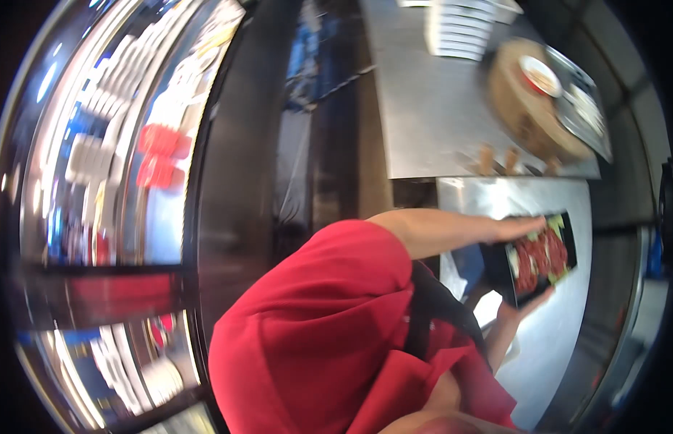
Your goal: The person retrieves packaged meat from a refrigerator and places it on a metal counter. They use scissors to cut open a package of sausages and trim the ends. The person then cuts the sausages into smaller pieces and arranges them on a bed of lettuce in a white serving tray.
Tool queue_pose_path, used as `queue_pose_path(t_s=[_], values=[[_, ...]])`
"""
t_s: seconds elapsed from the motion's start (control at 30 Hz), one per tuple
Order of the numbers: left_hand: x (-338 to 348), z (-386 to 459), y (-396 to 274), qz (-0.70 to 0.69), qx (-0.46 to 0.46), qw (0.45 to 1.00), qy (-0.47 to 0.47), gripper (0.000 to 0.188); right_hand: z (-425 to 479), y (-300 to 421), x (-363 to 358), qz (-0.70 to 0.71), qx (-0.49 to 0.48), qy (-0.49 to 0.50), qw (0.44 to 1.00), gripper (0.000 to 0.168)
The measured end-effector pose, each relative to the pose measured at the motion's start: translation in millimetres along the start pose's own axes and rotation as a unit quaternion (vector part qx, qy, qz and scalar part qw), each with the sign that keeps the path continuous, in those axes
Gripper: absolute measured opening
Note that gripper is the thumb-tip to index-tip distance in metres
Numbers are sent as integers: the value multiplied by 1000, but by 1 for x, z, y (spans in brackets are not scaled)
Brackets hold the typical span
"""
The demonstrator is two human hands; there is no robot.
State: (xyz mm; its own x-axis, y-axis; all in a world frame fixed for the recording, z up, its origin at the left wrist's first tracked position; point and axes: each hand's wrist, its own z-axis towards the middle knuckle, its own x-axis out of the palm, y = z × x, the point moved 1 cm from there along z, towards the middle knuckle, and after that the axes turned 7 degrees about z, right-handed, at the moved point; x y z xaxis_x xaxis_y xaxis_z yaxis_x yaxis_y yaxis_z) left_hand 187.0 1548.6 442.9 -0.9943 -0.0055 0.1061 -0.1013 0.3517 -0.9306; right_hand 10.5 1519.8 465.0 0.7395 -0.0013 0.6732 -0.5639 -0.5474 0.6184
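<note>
A black rectangular tray is held over the steel counter, between my two hands. On it lie slices of red raw meat, with green leaves showing at the edges. My left hand lies along the tray's upper side in the picture, its fingers stretched out flat. At the opposite side my right hand supports the rim, its fingers partly hidden beneath the tray. Below the tray is the steel worktop.
On the adjoining steel table stand a round wooden chopping block, a red-and-white bowl, a metal tray and stacked white containers. Several wooden-handled tools lie near its edge. A lit shelved cabinet stands at the left.
</note>
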Motion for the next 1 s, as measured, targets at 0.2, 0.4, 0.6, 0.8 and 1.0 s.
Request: queue_pose_path(t_s=[0.2,0.4,0.6,0.8,1.0], values=[[-21,-94,-45,-23,214,968,-130,91,-57,-7,73,-33,0,48,998,71],[-87,-222,-66,-106,370,871,-305,90,-53,-53,188,-55,156,287,944,68],[-136,-388,-39,-395,404,727,-390,74,-117,-197,318,-166,282,543,774,57],[-146,-532,1,-341,415,550,-640,74,-240,-318,413,-237,468,630,573,49],[-149,-621,34,-288,451,458,-710,61,-326,-419,458,-335,557,650,393,50]])
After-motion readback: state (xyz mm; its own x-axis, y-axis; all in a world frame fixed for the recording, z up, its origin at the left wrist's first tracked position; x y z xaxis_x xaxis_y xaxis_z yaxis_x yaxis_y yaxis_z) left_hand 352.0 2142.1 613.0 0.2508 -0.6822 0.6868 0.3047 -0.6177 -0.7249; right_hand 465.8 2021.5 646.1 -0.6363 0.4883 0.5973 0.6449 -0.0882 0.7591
